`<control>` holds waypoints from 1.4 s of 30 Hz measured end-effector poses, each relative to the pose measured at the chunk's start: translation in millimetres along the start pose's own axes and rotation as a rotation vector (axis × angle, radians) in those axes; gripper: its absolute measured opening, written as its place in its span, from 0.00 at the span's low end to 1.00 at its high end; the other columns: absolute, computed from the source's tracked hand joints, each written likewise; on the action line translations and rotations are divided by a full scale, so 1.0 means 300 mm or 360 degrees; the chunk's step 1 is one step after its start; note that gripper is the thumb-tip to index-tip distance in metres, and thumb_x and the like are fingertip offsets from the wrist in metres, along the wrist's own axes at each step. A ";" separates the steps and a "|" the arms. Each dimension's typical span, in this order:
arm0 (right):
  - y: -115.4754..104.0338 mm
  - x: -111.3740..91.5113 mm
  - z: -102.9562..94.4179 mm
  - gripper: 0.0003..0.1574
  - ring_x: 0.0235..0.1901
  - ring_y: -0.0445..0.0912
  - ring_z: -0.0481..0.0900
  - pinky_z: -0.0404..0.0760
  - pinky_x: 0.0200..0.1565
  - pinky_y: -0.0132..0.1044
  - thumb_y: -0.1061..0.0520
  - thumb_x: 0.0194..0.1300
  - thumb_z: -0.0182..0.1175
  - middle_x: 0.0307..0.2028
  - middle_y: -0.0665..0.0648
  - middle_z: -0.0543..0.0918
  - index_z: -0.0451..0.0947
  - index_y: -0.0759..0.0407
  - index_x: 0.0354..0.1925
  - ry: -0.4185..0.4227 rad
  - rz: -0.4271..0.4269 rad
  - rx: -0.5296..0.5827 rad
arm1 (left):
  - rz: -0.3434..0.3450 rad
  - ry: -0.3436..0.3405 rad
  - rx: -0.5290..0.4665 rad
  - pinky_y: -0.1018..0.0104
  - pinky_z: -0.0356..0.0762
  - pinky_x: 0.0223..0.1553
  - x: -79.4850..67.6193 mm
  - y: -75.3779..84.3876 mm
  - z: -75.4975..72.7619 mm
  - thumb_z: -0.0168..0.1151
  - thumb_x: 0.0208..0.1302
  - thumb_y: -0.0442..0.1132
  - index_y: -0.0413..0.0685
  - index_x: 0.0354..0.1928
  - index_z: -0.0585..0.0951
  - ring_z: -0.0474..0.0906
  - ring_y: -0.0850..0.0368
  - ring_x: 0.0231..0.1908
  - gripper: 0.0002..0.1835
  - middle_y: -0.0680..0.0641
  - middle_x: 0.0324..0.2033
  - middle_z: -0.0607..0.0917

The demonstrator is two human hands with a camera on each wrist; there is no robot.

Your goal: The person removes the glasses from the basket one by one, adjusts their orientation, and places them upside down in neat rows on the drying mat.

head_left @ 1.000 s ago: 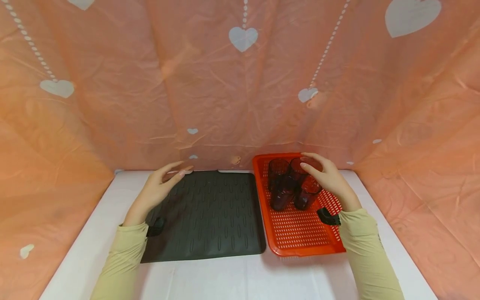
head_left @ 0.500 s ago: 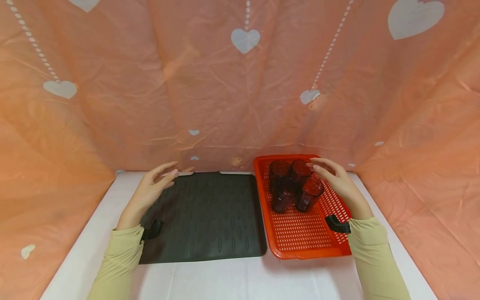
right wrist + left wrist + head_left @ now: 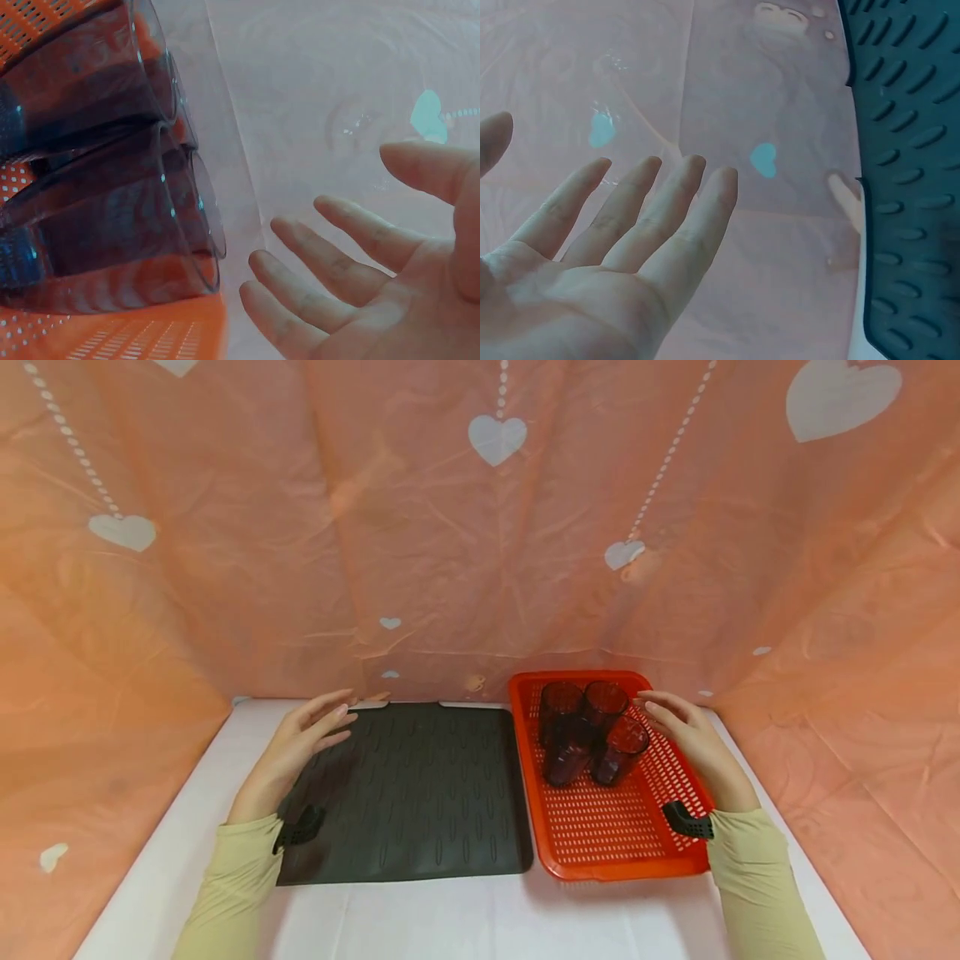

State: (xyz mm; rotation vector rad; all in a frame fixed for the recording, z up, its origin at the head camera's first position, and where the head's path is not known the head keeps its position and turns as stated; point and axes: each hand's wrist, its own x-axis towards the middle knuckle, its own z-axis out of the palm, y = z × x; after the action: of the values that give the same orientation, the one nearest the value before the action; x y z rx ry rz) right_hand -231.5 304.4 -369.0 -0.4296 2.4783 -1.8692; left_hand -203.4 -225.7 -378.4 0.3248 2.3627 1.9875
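Your left hand [image 3: 303, 747]: grip wide, fingers extended, raised near the far left corner of the dark ribbed mat [image 3: 420, 802]. Your right hand [image 3: 693, 743]: grip wide, fingers apart, just beside the glasses [image 3: 618, 756] and near the right rim of the red basket [image 3: 600, 839]; the right wrist view shows a gap between fingertips and glass. You have at least four dark, see-through glasses, clustered upright, mouths up, toward the basket's far left. Mat and basket lie side by side on the white desk [image 3: 412, 927], before an orange curtain [image 3: 420, 527] with pale hearts.
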 end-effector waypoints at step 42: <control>0.069 0.005 0.002 0.39 0.66 0.63 0.55 0.55 0.65 0.61 0.47 0.76 0.45 0.66 0.74 0.58 0.51 0.74 0.70 -0.0152 0.0269 -0.0113 | -0.0095 -0.0095 -0.0210 0.53 0.70 0.59 -0.043 -0.086 0.009 0.49 0.74 0.48 0.39 0.71 0.58 0.66 0.40 0.62 0.31 0.36 0.65 0.66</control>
State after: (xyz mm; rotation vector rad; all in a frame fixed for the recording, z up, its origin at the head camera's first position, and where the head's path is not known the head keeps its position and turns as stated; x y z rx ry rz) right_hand -237.2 308.7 -388.4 -0.2924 2.4396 -1.6630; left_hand -193.9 -229.6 -405.5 0.3000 2.1671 2.0630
